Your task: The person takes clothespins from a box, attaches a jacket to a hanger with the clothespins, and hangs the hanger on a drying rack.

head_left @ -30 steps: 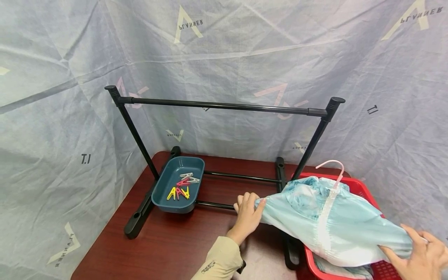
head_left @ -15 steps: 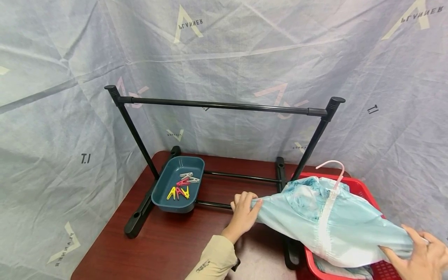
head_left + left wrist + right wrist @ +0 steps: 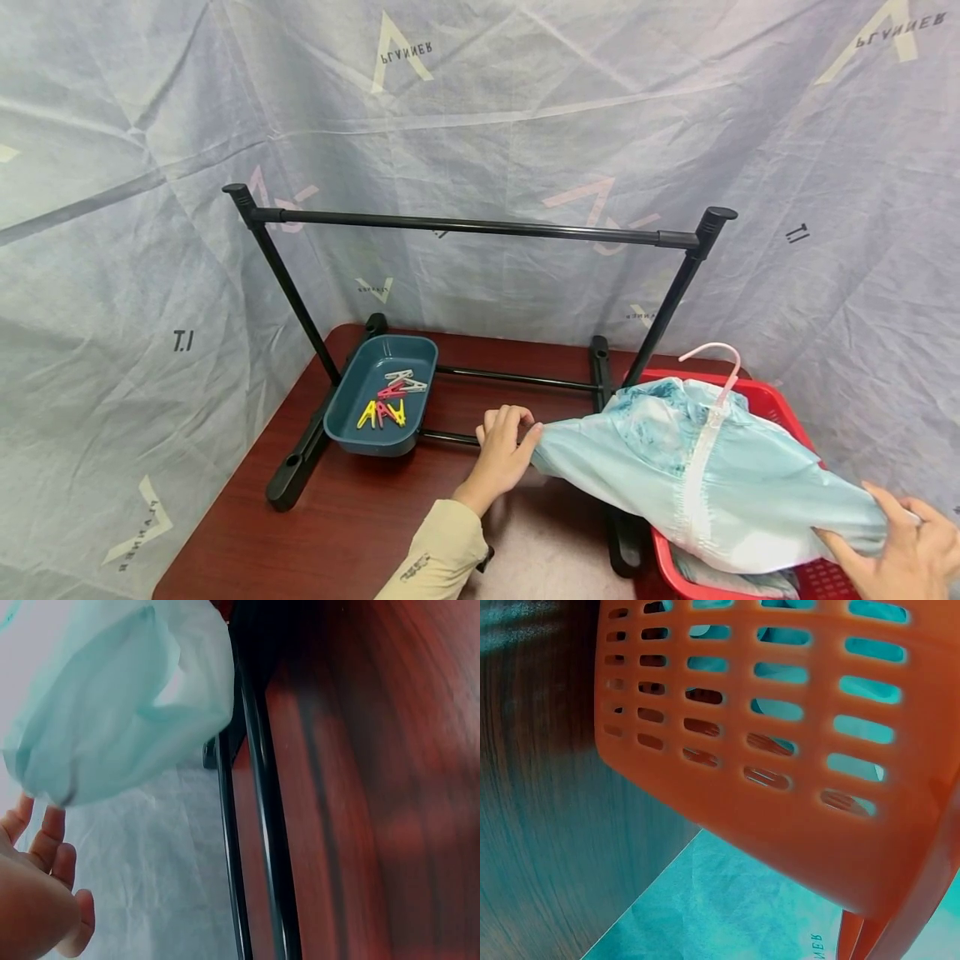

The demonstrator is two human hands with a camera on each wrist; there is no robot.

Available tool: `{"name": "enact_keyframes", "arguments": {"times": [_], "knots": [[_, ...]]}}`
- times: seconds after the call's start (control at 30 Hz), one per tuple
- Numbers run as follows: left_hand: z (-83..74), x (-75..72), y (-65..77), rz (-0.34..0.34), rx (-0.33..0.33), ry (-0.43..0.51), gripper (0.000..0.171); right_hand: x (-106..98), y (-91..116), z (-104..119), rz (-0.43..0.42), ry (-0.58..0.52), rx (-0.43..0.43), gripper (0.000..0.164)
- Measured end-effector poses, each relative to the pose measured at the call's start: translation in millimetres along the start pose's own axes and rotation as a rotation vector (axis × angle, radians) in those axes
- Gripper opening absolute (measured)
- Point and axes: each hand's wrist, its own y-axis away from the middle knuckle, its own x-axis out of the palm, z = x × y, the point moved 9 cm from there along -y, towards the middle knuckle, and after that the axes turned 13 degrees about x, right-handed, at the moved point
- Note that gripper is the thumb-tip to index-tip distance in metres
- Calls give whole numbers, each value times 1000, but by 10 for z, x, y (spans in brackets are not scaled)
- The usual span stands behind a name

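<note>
A pale blue garment (image 3: 780, 479) with a white strip down its middle lies over the red basket, stretched sideways between my hands. Out of its top sticks the hook of a pink hanger (image 3: 727, 367); the rest of the hanger is hidden under the cloth. My left hand (image 3: 501, 454) pinches the garment's left end between thumb and fingers. In the left wrist view, the fingertips meet the lower edge of the cloth (image 3: 112, 720). At the other end, my right hand (image 3: 903, 546) grips the cloth between thumb and fingers. The right wrist view shows only the basket side, not the hand.
Under the garment stands the red basket (image 3: 787, 417), with more cloth inside. A black rack (image 3: 465, 225) spans the brown table (image 3: 360, 533). On the left, a blue tray (image 3: 352, 383) holds several small clothespins (image 3: 403, 382). Grey fabric hangs behind.
My left hand has moved to the left, drawing the garment's left end out with it. The right hand, basket and tray look the same.
</note>
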Motion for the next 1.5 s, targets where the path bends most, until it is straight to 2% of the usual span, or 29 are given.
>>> {"name": "enact_keyframes", "arguments": {"times": [0.3, 0.43, 0.67, 0.9, 1.1, 1.5], "knots": [[98, -157, 15, 0, -7, -37, 19, -34, -30, 81, 51, 19, -5, 81], [145, -229, 42, 2, -10, -39, 21, -52, -38, 123, 38, 21, -10, 81], [260, -385, 72, 12, -22, -52, 22, -55, -5, 76, 55, 28, 28, 80], [379, -535, 83, 11, -36, -79, 26, -71, -17, 86, 40, 22, 30, 80], [422, -646, 94, 18, -31, -110, 26, -58, -6, 96, 67, 38, 68, 81], [582, -873, 141, 22, -46, -168, 41, -37, 22, 21, 104, 47, 63, 81]]}}
